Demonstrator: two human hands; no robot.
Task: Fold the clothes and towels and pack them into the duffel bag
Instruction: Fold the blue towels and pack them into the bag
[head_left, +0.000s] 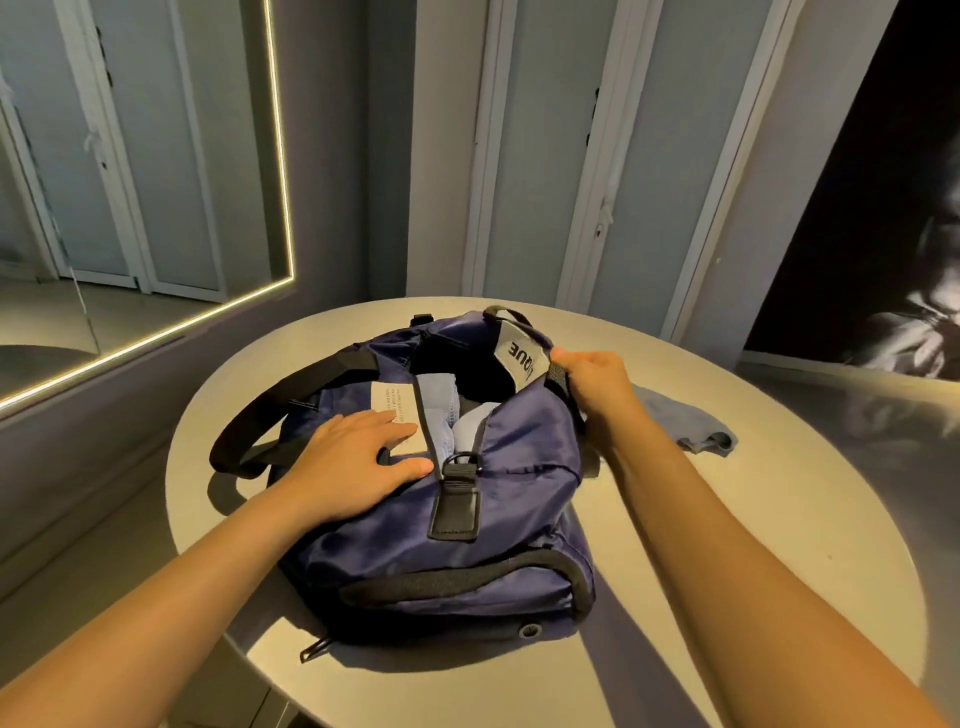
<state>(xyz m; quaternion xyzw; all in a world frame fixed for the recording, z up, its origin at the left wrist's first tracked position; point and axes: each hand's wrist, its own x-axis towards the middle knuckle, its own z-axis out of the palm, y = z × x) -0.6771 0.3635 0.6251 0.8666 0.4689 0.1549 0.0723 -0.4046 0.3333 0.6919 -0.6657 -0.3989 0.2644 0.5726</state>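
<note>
A navy duffel bag (467, 530) with black straps lies on the round table (727, 545), its top open. Light blue folded clothes (441, 410) show inside the opening. My left hand (358, 457) lies flat, fingers straight, on the bag's left flap beside a white label. My right hand (592, 384) grips the bag's right edge at the black strap by the grey logo patch, holding that side up. A grey cloth (685, 421) lies crumpled on the table just right of the bag, partly hidden by my right forearm.
A mirror with a lit edge (280, 156) stands at the back left. White cupboard doors (561, 156) rise behind the table. A dark poster (883, 234) leans at the right. The table's front edge (467, 696) is close to me.
</note>
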